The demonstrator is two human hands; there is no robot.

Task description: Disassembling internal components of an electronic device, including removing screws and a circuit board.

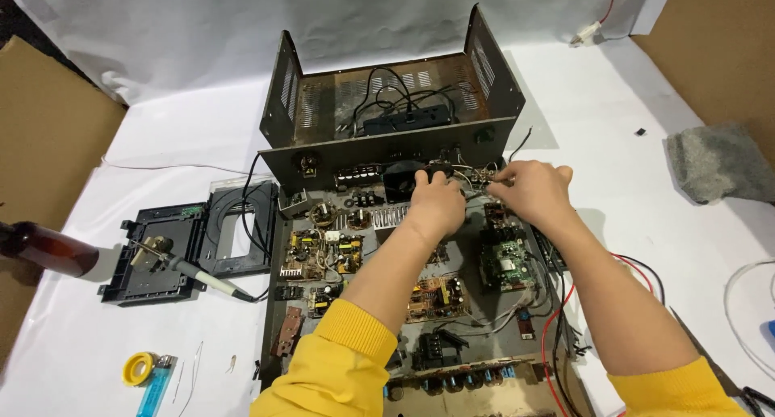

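Circuit boards crowd the open chassis; cover walls hands behind.

- Work surface: table covered with a white cloth sheet, creased at the far edge; brown cardboard panels at the left and far right.
- Centre: opened black metal electronics chassis with circuit boards exposed, resting on the sheet; its perforated black metal cover stands just behind it.
- Left of chassis: black plastic disc-drive tray assembly, with a grey-handled soldering iron lying across it.
- Far left: dark brown glass bottle on its side.
- Near left: yellow tape roll beside a blue translucent lighter.
- Right: grey folded cloth; red and black wires; white cable loop.
- Far right: small white plastic connector.
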